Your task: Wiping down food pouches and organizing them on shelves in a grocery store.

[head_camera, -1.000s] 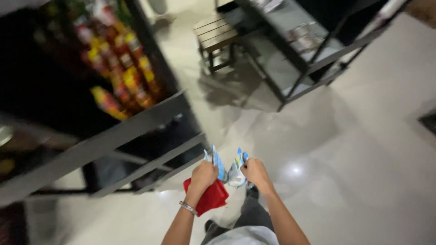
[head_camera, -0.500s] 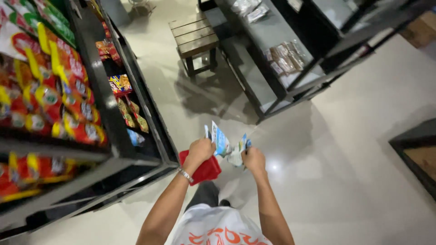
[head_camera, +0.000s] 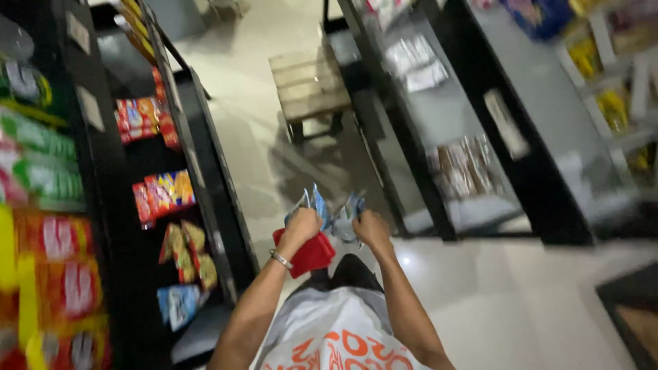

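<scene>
Nearest the camera is the person's white shirt [head_camera: 336, 339] with orange print, and both bare forearms reach forward from it. The left hand [head_camera: 301, 225], with a bracelet [head_camera: 280, 259] at the wrist, is clenched around a red cloth [head_camera: 308, 252] that hangs below the fist, and it also grips the near side of a bunch of small blue and silver packets [head_camera: 330, 214]. The right hand [head_camera: 372, 228] is closed on the other side of the same bunch, so the packets sit between the two hands, fanned upward above the knuckles, held over the pale tiled floor [head_camera: 507, 308]. The picture is blurred, so how many packets there are cannot be told.

Just to the left stands a dark shelf rack [head_camera: 205, 178] carrying snack bags [head_camera: 163, 195] in red, orange and yellow, with a few blue ones lower down; further left are more rows of red, yellow and green bags, strongly blurred.

To the right, a little farther off, is a second dark shelf unit [head_camera: 439, 171] with clear-wrapped goods [head_camera: 466, 164] lying on its grey boards.

Farther down the aisle, between the two racks, a low wooden stool [head_camera: 308, 85] stands on the floor.
</scene>
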